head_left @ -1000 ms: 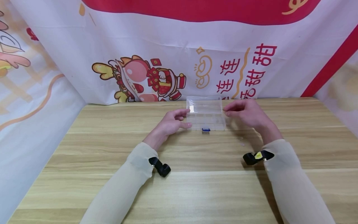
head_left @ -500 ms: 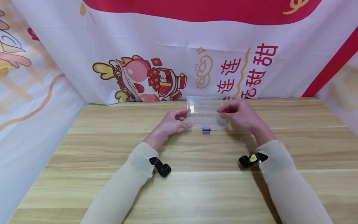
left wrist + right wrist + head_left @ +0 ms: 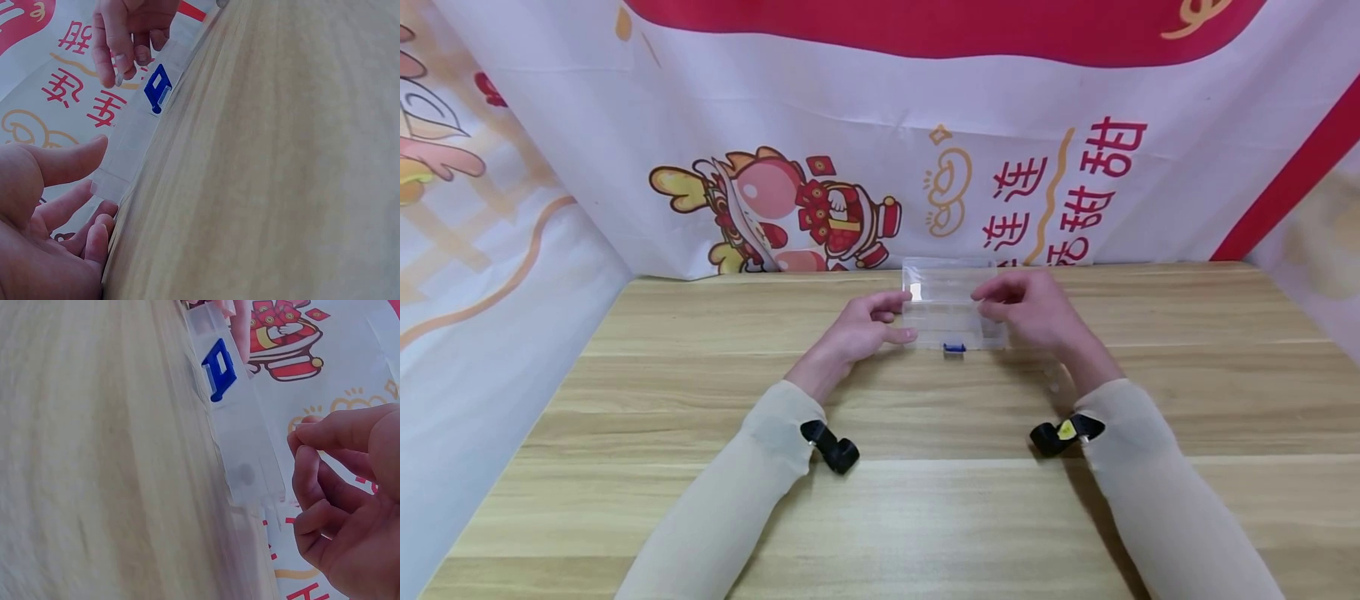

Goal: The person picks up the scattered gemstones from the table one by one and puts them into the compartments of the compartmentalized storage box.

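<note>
A clear plastic compartment box [image 3: 936,337] with a blue latch [image 3: 954,347] stands at the table's back edge, its transparent lid [image 3: 951,279] raised. My left hand [image 3: 865,325] rests at the box's left end; its extended thumb and index finger touch the box, while the lower fingers curl loosely, as the left wrist view shows. Over the box's right side, my right hand [image 3: 1033,308] pinches a small translucent piece [image 3: 119,79] between thumb and index fingertips. Its exact kind is too small to tell. A faint round spot [image 3: 247,475] shows through the box wall.
The wooden table [image 3: 925,517] meets a printed cloth backdrop [image 3: 850,100] right behind the box. Faint small clear bits [image 3: 1052,379] lie on the wood by the right wrist. Black wrist cameras sit on the left cuff [image 3: 831,446] and right cuff [image 3: 1063,433].
My right hand has moved left, from beside the box's right edge to over its right compartments, fingertips still together. The left hand and the box have stayed in place.
</note>
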A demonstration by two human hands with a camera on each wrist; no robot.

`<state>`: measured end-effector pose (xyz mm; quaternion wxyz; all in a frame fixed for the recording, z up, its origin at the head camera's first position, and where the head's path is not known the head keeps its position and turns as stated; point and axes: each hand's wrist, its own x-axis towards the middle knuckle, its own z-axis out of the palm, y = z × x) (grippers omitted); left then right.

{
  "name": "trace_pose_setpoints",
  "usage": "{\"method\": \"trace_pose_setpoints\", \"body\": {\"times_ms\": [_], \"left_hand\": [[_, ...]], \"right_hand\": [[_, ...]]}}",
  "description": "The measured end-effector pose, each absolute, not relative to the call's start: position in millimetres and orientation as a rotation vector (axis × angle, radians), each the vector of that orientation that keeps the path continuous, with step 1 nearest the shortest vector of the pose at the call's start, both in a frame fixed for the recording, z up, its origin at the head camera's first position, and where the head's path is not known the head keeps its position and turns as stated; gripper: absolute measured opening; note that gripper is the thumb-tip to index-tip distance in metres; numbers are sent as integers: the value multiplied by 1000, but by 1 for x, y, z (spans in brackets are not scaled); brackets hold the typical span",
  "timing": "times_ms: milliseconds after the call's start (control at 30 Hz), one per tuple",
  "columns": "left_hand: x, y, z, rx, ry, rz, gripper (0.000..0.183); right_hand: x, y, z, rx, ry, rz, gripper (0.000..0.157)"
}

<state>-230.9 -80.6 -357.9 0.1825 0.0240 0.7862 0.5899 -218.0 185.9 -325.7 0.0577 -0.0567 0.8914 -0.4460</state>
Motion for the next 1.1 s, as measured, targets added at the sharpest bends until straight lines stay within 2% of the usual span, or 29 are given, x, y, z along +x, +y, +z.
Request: {"method": "trace_pose_setpoints", "body": {"times_ms": [467, 1100], "left_hand": [[-231, -81, -358, 61, 2206, 1665, 60], [-229, -80, -359, 56, 2237, 1655, 61]], "right_hand": [[-217, 169, -329, -69, 2676, -1380, 23], [-215, 157, -337, -204, 2770, -1265, 21]]}}
